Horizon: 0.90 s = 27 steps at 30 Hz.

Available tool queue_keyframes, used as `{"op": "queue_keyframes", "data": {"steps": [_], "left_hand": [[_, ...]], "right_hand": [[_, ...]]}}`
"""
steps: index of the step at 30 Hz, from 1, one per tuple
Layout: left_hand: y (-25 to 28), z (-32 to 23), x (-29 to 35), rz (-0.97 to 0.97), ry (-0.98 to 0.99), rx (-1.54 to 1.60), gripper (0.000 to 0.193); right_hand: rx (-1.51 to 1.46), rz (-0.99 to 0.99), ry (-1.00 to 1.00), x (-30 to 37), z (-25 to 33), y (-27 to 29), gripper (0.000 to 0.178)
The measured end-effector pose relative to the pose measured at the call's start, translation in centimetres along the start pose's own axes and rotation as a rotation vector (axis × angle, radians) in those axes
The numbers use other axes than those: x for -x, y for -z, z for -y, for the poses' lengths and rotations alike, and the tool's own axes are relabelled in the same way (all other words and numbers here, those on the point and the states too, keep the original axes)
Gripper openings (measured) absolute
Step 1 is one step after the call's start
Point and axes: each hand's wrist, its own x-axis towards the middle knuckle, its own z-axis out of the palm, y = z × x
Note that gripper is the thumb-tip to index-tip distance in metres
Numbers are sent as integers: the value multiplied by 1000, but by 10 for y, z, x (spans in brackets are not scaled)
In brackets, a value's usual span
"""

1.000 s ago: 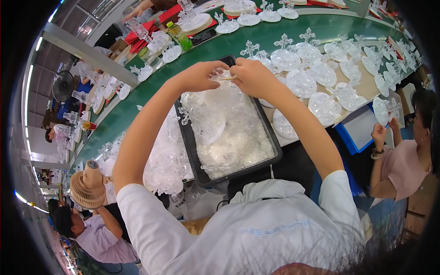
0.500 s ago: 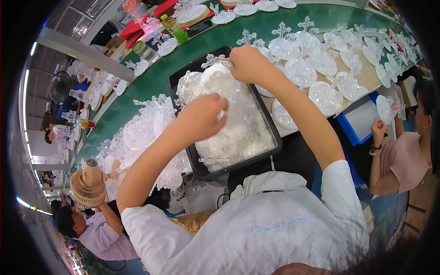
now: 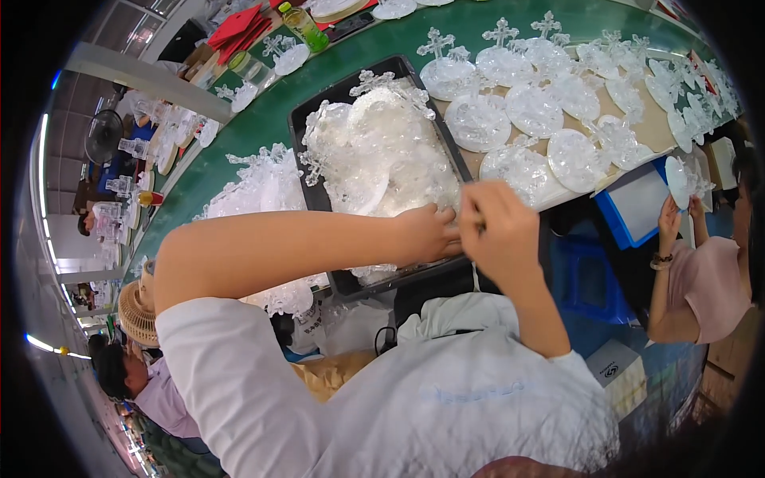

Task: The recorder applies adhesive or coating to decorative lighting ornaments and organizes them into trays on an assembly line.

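My left hand (image 3: 426,235) reaches across the near part of a black tray (image 3: 362,287), its fingers curled in a pinch. My right hand (image 3: 504,235) is closed close beside it, over the tray's near right corner. The fingertips of both hands almost meet, and whatever is between them is hidden. Inside the tray lies a heap of white glittering grains (image 3: 422,171) with clear plastic ornament pieces partly sunk in it. A clear cross-like piece (image 3: 374,81) lies at the tray's far end.
Several clear round bases with crosses (image 3: 534,110) stand on a board to the right. A pile of clear pieces (image 3: 259,187) is left of the tray. A bottle (image 3: 303,28) stands beyond the green table (image 3: 343,68). Co-workers sit at both sides; one holds a clear disc (image 3: 678,183).
My right hand has come from the tray's far edge to its near right corner; the thin stick it held no longer shows. My left hand has moved right and nearer to meet it.
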Motion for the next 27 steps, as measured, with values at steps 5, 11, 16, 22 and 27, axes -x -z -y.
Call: {"op": "queue_keyframes", "data": {"steps": [5, 11, 16, 22, 27], "left_hand": [[23, 7, -6, 216, -96, -4, 58], [11, 12, -18, 276, 58, 314, 26], [-1, 17, -19, -12, 102, 275, 18], [39, 22, 22, -140, -23, 88, 12], [79, 44, 64, -234, 228, 436, 13]], "right_hand": [[18, -149, 108, 45, -22, -20, 14], [61, -144, 201, 47, -27, -25, 15], [81, -160, 234, 49, -32, -27, 14], [-59, -184, 210, 47, -37, -22, 11], [-182, -101, -10, 16, -23, -2, 24]]}}
